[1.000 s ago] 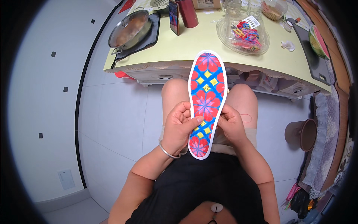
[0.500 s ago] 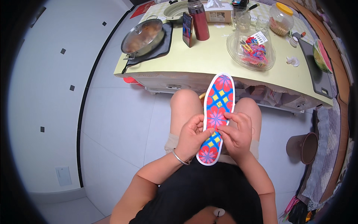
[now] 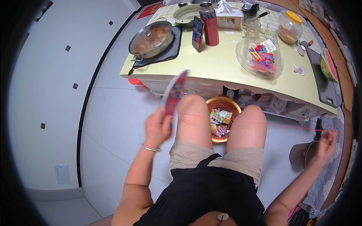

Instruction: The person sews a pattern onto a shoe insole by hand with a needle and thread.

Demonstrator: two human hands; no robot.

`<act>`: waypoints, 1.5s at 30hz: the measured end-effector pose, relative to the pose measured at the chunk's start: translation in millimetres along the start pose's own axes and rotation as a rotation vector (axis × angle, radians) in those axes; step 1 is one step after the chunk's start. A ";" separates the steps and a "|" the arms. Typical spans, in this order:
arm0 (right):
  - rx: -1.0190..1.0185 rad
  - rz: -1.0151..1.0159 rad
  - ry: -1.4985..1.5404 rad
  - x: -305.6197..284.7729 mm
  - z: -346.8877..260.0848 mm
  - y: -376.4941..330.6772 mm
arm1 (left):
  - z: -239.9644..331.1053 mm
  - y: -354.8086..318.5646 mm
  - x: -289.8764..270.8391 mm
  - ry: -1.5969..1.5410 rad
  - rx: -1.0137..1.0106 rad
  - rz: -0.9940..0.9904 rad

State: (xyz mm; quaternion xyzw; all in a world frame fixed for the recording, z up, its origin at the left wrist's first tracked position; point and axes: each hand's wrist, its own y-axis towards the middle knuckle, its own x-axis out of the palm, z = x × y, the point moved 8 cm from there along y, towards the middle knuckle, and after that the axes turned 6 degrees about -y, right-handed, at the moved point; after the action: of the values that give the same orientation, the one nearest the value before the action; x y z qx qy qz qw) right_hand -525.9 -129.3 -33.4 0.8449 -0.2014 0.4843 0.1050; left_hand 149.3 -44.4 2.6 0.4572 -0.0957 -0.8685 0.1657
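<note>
My left hand (image 3: 155,128) is closed round the lower part of an embroidered insole (image 3: 175,93), held up beside my left knee. The insole is tilted nearly edge-on and blurred, its white border on the left and its red and blue pattern on the right. A thin red thread (image 3: 283,126) runs from it across both my thighs to the far right. There my right hand (image 3: 327,145) pinches the thread's end, fingers together, near the wall side. Whether a needle sits in those fingers is too small to see.
Between my knees stands a gold basin (image 3: 212,139) with wrappers. On the table (image 3: 211,64) are a lidded pan (image 3: 151,39), phone (image 3: 197,34), red flask (image 3: 209,28) and plastic tray (image 3: 277,71) of coloured threads with yellow scissors (image 3: 255,55). A brown bin (image 3: 298,155) stands under my right forearm.
My hands have moved apart from over my lap. The left carried the insole leftward and turned it edge-on; the right swung far right, drawing the red thread out long.
</note>
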 end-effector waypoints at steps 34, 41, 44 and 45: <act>0.103 -0.751 -1.192 176.8 283.2 -198.1 | 92.3 -37.5 93.7 -1.249 -0.454 -0.392; -0.151 -0.685 -1.301 184.8 258.8 -209.4 | 94.1 -37.4 91.8 -1.259 -0.475 -0.381; -0.509 -0.934 -1.327 202.9 252.6 -230.7 | 95.1 -37.6 90.8 -1.257 -0.477 -0.355; -0.500 -0.945 -1.350 204.0 253.1 -232.8 | 95.7 -37.6 90.9 -1.256 -0.473 -0.354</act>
State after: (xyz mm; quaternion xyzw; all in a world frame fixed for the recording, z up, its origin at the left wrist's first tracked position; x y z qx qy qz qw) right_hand -134.9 -63.5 17.6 0.8992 0.0514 -0.2751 0.3363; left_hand 14.8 -42.3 -24.7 -0.1716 0.0947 -0.9801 0.0300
